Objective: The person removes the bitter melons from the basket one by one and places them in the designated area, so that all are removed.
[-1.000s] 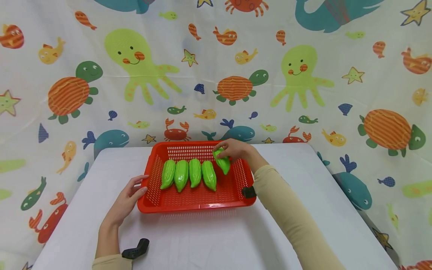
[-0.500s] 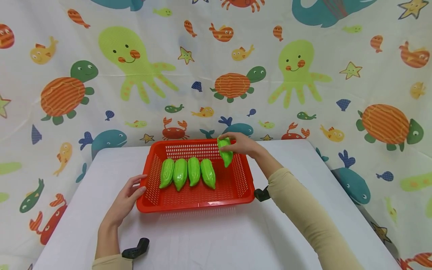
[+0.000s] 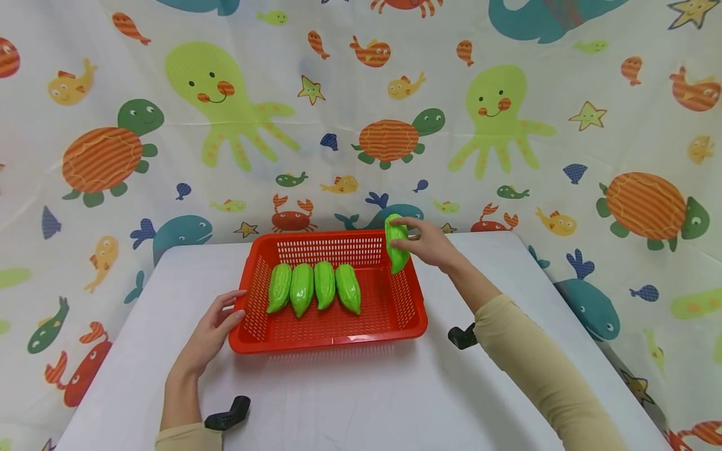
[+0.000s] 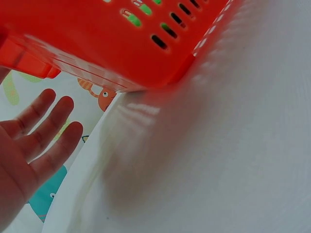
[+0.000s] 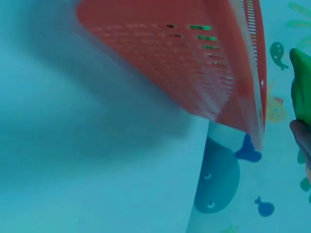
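A red plastic basket [image 3: 324, 341] with slotted walls stands on the table. Several glossy green ridged bitter melons [image 3: 302, 289] lie side by side in its left and middle part. My right hand [image 3: 433, 243] pinches another bitter melon [image 3: 396, 235] between thumb and fingers, upright over the basket's back right corner. The right wrist view shows this held bitter melon [image 5: 302, 82] partly, at its right edge. At the basket's left end, my left hand [image 3: 204, 338] touches the rim with thumb and index finger. Its other fingers [image 4: 53, 150] stretch out beside the wall in the left wrist view.
The table [image 3: 338, 401] has a white cover. Behind it hangs a white cloth [image 3: 338, 138] printed with sea animals. A dark wrist device [image 3: 228, 413] sits by the left forearm, another dark wrist device [image 3: 462, 337] by the right.
My right hand has lifted the bitter melon up and carried it to the right, towards the basket's right end. My left hand stays at the basket's left rim.
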`<state>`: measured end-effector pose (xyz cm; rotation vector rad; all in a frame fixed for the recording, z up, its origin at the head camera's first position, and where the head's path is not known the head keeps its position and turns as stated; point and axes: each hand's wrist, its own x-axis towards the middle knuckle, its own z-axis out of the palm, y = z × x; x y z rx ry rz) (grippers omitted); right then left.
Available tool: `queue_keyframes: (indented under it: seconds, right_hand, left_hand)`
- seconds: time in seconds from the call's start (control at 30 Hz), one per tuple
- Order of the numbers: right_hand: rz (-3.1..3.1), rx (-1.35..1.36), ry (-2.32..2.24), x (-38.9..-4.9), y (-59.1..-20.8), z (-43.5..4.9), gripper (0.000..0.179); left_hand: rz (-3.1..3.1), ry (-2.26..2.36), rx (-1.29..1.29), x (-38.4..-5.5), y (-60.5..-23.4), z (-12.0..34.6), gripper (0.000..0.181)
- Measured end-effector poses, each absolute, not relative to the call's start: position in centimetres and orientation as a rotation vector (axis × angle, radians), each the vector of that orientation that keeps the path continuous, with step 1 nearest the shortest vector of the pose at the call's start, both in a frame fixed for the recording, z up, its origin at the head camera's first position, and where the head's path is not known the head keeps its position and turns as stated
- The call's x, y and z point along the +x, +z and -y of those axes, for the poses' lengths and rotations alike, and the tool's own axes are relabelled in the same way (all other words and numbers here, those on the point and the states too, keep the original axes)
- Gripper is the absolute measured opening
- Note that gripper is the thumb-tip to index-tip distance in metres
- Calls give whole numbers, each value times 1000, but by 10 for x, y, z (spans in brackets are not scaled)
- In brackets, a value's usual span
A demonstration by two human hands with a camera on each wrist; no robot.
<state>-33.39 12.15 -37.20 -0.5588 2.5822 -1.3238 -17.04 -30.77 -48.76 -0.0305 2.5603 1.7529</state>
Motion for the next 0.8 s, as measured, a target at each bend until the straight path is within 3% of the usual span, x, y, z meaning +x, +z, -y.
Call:
queue_keyframes:
  seconds: [0.8]
  right_hand:
    - [-2459,-286,-1615,-343,-409,-198,63]
  left_hand:
    - [-2589,1720,-36,-170,-492,308,61]
